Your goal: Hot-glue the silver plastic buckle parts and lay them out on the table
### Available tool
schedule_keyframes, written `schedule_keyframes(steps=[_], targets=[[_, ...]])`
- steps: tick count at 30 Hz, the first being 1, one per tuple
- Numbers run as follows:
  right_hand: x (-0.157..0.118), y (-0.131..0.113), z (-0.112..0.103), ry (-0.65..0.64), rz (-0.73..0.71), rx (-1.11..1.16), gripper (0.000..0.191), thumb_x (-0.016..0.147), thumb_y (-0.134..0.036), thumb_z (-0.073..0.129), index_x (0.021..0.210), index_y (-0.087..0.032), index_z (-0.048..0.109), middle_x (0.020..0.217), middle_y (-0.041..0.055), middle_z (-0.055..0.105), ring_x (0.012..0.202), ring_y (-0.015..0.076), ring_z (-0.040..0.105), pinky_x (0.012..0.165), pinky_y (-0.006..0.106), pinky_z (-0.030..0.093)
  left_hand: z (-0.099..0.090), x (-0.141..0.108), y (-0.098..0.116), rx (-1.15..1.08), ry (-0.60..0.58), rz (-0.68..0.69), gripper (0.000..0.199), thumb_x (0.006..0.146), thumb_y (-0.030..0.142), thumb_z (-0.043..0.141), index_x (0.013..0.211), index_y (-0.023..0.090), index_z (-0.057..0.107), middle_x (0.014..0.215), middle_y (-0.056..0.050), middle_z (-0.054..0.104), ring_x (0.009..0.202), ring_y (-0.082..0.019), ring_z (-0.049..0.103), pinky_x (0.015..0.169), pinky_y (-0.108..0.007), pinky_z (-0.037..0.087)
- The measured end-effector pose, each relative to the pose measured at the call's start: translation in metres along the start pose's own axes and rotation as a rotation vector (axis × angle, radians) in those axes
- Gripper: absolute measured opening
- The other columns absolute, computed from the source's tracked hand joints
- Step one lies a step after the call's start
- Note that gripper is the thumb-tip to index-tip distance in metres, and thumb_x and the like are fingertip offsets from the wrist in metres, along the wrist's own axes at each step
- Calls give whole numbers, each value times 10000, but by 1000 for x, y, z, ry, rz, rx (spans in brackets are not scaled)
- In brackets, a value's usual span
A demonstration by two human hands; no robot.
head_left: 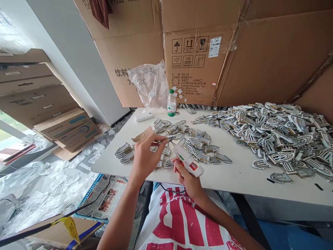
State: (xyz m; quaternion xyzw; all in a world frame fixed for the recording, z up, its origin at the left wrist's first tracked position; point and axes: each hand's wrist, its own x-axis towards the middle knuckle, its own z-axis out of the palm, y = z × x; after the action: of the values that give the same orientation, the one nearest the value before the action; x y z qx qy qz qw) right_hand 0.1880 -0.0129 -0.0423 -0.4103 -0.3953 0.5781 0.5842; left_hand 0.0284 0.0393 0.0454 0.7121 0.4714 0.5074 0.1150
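My left hand [145, 156] pinches a small flat arched piece [170, 138] between thumb and fingers, held a little above the table. Wrapped round the handle of a white hot glue gun [183, 155] is my right hand [189, 178]. The gun's front end points up and left, near the held piece; whether its nozzle touches the piece I cannot tell. Arched pieces in grey and gold lie overlapping around both hands, with one row [125, 152] on the left and a cluster [199, 142] on the right. A scrap of brown cardboard [142, 135] lies behind my left hand.
A large heap of arched pieces [281, 135] covers the table's right side. Farther back stand a green-capped bottle [171, 108], a clear plastic bag [152, 86] and a white box-like object [144, 117]. Cardboard [197, 69] walls the rear edge. Plastic wrap [47, 187] litters the floor.
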Motion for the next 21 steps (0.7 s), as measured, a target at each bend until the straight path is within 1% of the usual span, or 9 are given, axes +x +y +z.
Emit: schedule_keyframes(steps=[4,6,8,11,15,17,21], targets=[[-1,-1,0,-14,-29,2,500,904,-698,805,958,-202,767,706,-40,575,482,74,299,452,254,245,-1,4,-6,-55,35,-102,60,947,312,822,966,255,819,953,-11,849,854,-196,791,862,-362,659],[-2,-1,0,5,-24,16,523,889,-711,821,975,-197,773,695,-41,564,489,75,297,448,245,245,-2,7,-11,-135,34,-165,100,920,336,846,968,250,826,987,-34,847,920,-217,788,881,-376,657],[-2,-1,1,32,-18,31,552,861,-728,842,973,-192,774,679,-47,548,490,73,283,440,238,242,-4,9,-18,-253,9,-240,163,891,358,873,991,240,821,1010,-55,845,971,-234,795,882,-376,659],[-3,-2,2,55,-13,32,581,834,-752,849,957,-190,768,647,-60,516,485,75,258,432,236,250,-6,12,-26,-429,-2,-335,314,841,351,917,1103,231,793,991,-60,837,960,-226,803,881,-355,666],[-4,0,2,48,-23,-22,562,871,-754,810,880,-197,736,587,-85,421,499,97,267,448,246,277,-7,15,-28,-581,3,-389,542,774,305,951,1274,230,758,1036,-55,831,908,-202,799,861,-336,678],[-4,2,1,33,-35,-64,555,904,-748,780,852,-197,729,592,-75,426,514,110,302,465,256,299,-7,15,-25,-593,-13,-416,525,782,317,942,1269,215,776,1033,-62,828,911,-209,798,852,-340,676],[-5,7,-2,67,-69,-125,531,907,-727,787,848,-200,765,614,-39,494,531,137,382,481,279,336,-8,15,-18,-551,-38,-434,297,800,337,934,1037,202,815,998,-62,814,908,-216,784,795,-318,650]])
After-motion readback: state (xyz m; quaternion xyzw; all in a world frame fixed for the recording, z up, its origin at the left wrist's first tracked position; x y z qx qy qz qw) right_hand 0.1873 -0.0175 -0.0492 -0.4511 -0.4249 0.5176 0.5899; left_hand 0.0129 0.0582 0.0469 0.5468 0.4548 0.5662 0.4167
